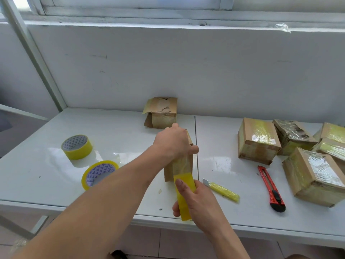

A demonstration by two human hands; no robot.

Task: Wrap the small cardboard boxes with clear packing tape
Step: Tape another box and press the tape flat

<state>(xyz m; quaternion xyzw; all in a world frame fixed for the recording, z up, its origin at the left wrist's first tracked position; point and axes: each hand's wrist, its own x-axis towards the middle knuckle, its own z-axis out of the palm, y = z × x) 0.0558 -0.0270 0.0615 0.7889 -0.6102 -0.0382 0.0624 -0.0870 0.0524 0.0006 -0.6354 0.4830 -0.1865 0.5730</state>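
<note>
White tabletop [56, 184] against a white wall [205, 71]. Red knife [271, 187] and yellow knife [222, 189] lie apart, right of centre. Window sill [130, 25] above.

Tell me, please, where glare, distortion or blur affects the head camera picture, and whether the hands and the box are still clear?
Head view: window light glares on the glossy table and on the taped boxes at right; wide-angle distortion bends the window ledge; the left hand atop the standing box and the right hand gripping the tape roll are sharp; the yellow knife is slightly soft.
</note>
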